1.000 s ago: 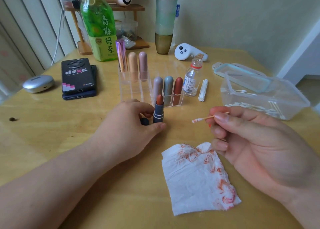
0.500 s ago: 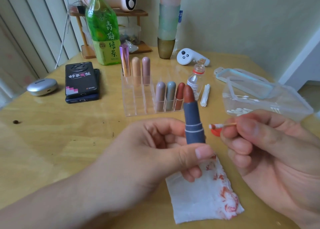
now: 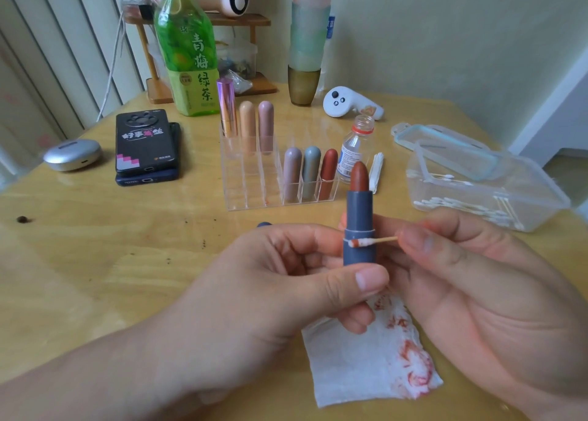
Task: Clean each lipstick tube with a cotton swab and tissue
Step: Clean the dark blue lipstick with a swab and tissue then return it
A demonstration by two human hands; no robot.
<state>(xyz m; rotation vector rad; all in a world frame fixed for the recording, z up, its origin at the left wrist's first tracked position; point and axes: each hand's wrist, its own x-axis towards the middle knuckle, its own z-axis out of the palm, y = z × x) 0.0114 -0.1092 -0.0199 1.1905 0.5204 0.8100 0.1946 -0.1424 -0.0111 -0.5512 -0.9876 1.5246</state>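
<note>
The lipstick tube [image 3: 359,217], blue-grey and uncapped, is gripped upright in the left hand [image 3: 280,280]. The thumb is pressed across its lower front and the fingers are curled round behind, so that the upper barrel is left exposed for cleaning. The brown-red bullet [image 3: 359,175] is wound out above the barrel and is not touched.

The cotton swab [image 3: 372,242] is pinched by its wooden stick in the fingertips of the right hand [image 3: 477,293]. Its red-stained tip is laid against the pale ring round the middle of the tube, where residue is judged likely to gather.

The tube is held off the table [image 3: 95,261], above the far edge of the tissue [image 3: 366,366], which is spread flat and smeared red, probably placed within reach for wiping. Just behind the left knuckles a small dark blue piece [image 3: 264,224] is seen, perhaps the cap, though this cannot be confirmed.

Farther back, six other lipsticks [image 3: 311,169] are stood in a clear acrylic organizer [image 3: 254,179], three in front and three behind, with a small clear bottle [image 3: 353,147] just beside it. To the right, spare swabs are stored in an open plastic box [image 3: 525,194], its lid [image 3: 445,144] set at its far side.
</note>
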